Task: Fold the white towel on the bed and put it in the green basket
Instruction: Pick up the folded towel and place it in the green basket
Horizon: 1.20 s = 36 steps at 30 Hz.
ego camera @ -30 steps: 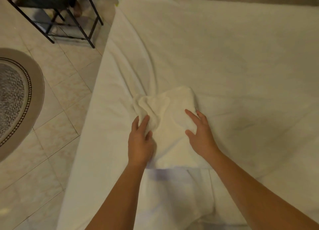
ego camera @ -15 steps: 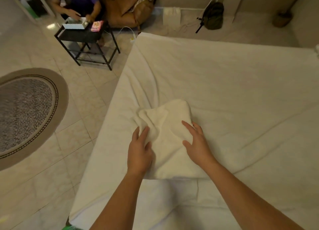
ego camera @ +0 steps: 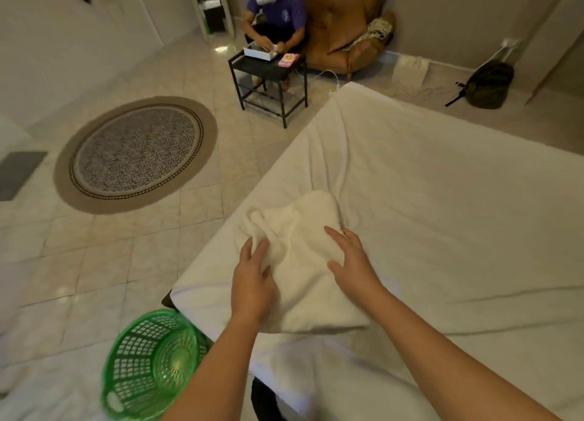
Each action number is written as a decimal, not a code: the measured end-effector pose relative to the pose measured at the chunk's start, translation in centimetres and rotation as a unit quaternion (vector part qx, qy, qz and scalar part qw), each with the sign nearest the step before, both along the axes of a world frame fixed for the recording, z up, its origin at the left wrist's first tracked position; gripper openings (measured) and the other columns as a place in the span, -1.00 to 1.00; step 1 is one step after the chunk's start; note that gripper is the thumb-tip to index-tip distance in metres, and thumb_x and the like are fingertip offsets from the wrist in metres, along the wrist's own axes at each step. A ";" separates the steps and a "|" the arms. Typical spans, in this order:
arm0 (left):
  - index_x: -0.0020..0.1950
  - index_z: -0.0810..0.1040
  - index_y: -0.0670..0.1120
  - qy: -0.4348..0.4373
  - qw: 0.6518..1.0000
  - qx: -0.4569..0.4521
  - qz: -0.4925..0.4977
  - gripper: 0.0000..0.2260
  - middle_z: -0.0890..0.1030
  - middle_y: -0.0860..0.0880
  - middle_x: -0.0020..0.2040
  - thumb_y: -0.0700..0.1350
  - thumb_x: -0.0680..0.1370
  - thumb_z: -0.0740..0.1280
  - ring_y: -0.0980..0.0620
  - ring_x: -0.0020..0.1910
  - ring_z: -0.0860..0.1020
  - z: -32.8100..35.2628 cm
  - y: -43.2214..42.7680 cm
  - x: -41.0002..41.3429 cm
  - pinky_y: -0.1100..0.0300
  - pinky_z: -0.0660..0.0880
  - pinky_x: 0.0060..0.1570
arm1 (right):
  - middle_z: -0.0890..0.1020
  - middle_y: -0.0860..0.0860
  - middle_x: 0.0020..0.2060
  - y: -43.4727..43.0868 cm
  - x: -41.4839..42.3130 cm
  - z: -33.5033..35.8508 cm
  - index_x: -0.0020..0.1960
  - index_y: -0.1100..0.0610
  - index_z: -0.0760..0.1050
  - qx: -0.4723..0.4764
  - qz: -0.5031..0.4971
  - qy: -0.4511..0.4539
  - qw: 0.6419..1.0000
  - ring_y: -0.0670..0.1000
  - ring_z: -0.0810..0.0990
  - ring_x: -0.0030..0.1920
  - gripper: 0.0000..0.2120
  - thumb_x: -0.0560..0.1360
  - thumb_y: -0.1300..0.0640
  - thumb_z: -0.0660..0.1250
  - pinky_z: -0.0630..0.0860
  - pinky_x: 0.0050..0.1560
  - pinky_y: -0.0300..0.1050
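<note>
The white towel (ego camera: 303, 262) lies folded into a thick bundle near the left edge of the bed (ego camera: 442, 199). My left hand (ego camera: 251, 281) rests on the towel's left side with fingers pressed into the cloth. On its right side my right hand (ego camera: 354, 262) lies flat, fingers spread. Neither hand is closed around the towel. The green basket (ego camera: 126, 376) stands on the floor at the lower left, beside the bed's near corner, with nothing in it; my left forearm hides part of its rim.
A round grey rug (ego camera: 136, 155) lies on the tiled floor to the left. A person sits at a small black table (ego camera: 268, 72) beyond the bed's far corner, next to a brown armchair (ego camera: 344, 34). A dark backpack (ego camera: 486, 85) leans by the far wall.
The view has tilted up and back, bringing the green basket, the rug and the seated person into sight. Both hands stay on the towel in nearly the same places.
</note>
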State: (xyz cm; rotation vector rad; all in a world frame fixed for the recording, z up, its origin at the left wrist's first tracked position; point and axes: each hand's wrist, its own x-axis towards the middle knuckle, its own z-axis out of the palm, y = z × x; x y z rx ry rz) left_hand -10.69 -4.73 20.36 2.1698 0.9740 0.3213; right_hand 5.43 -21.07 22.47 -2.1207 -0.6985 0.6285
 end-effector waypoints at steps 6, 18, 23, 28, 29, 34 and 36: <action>0.53 0.40 0.07 0.012 0.996 0.011 0.090 -0.46 0.17 0.06 0.63 -0.24 0.56 0.31 -0.09 0.40 0.46 1.2 1.1 -9.1 0.04 0.48 0.27 | 0.12 -0.01 0.57 4.5 -6.5 0.2 0.55 -0.13 0.25 -0.009 0.105 0.009 0.994 -0.04 0.19 0.54 -0.36 0.57 0.29 0.31 0.11 0.37 -0.33; 0.55 0.37 0.11 0.056 0.972 -0.011 0.227 -0.49 0.14 0.09 0.63 -0.18 0.61 0.29 -0.09 0.49 0.34 -1.6 9.1 -26.0 -0.03 0.38 0.42 | 0.13 0.02 0.57 18.2 -20.4 -3.3 0.55 -0.15 0.24 -0.051 0.243 0.022 0.968 0.03 0.22 0.53 -0.32 0.55 0.29 0.32 0.18 0.41 -0.24; 0.56 0.37 0.09 0.076 0.961 -0.042 0.264 -0.48 0.14 0.07 0.64 -0.21 0.61 0.29 -0.08 0.49 0.34 -4.3 13.2 -32.0 -0.02 0.36 0.45 | 0.12 0.04 0.57 24.1 -26.1 -6.3 0.56 -0.14 0.22 -0.086 0.280 0.029 0.956 0.06 0.24 0.53 -0.32 0.55 0.29 0.33 0.22 0.40 -0.21; 0.56 0.36 0.09 0.089 0.950 -0.082 0.288 -0.48 0.15 0.11 0.62 -0.22 0.62 0.27 -0.04 0.50 0.33 -8.2 17.5 -37.4 -0.04 0.35 0.48 | 0.12 0.04 0.57 29.8 -31.2 -9.8 0.56 -0.13 0.22 -0.118 0.308 0.045 0.943 0.05 0.23 0.54 -0.29 0.53 0.32 0.32 0.19 0.39 -0.24; 0.57 0.36 0.09 0.095 0.948 -0.088 0.292 -0.48 0.14 0.11 0.63 -0.22 0.62 0.27 -0.03 0.50 0.33 -8.9 18.2 -38.2 -0.03 0.35 0.47 | 0.12 0.04 0.57 30.8 -32.0 -10.5 0.56 -0.14 0.22 -0.123 0.311 0.051 0.941 0.05 0.23 0.53 -0.29 0.53 0.33 0.32 0.20 0.39 -0.24; 0.56 0.36 0.09 0.119 0.938 -0.110 0.305 -0.49 0.15 0.10 0.62 -0.19 0.62 0.28 -0.09 0.44 0.43 -12.3 21.1 -41.6 -0.11 0.47 0.36 | 0.11 -0.02 0.57 34.5 -35.0 -13.5 0.56 -0.17 0.20 -0.147 0.329 0.066 0.931 0.04 0.29 0.49 -0.31 0.56 0.29 0.30 0.29 0.39 -0.17; 0.55 0.36 0.10 0.123 0.933 -0.122 0.314 -0.49 0.16 0.10 0.62 -0.19 0.62 0.29 -0.10 0.43 0.43 -13.7 21.8 -42.5 -0.10 0.47 0.36 | 0.11 -0.01 0.57 35.7 -35.7 -14.7 0.56 -0.17 0.21 -0.154 0.340 0.069 0.925 0.05 0.31 0.48 -0.32 0.56 0.28 0.30 0.32 0.39 -0.16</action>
